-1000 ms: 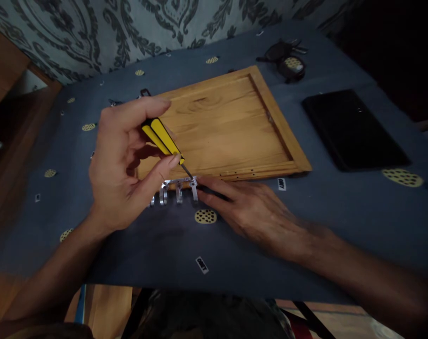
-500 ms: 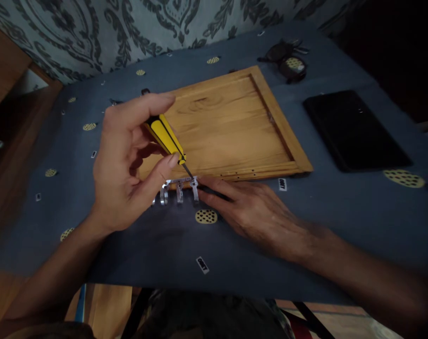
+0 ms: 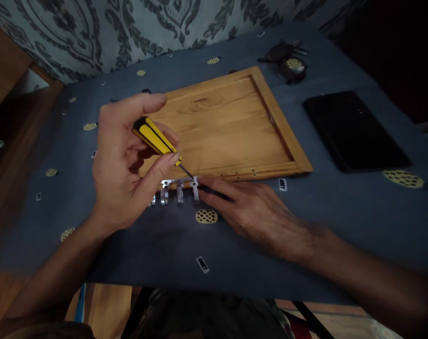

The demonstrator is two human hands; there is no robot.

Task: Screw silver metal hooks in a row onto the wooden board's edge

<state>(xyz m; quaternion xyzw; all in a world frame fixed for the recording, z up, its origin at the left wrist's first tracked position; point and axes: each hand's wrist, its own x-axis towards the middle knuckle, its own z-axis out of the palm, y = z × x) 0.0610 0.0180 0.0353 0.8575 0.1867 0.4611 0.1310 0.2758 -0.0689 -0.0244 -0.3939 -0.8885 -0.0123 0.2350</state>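
Observation:
My left hand (image 3: 117, 160) is closed on a yellow and black screwdriver (image 3: 156, 137), its thumb and fingers near the lower end of the handle. The shaft slants down to the right, and its tip meets the right end of a silver metal hook rail (image 3: 180, 182). Several hooks hang from this rail, which lies along the near edge of a wooden framed board (image 3: 217, 127). With its fingertips, my right hand (image 3: 256, 207) pinches the rail's right end. Something dark shows between those fingers, too shadowed to name. Part of the rail's left end is behind my left hand.
A black tablet-like slab (image 3: 357, 129) lies on the right of the blue patterned tablecloth (image 3: 157, 254). Dark sunglasses (image 3: 286, 61) rest at the back right. Several small dark holes run along the board's near edge. A patterned wall (image 3: 129, 28) rises behind the table.
The screwdriver's handle has tipped to the left and lower, its tip staying at the rail's right end. My left hand has shifted slightly left; my right hand has stayed put.

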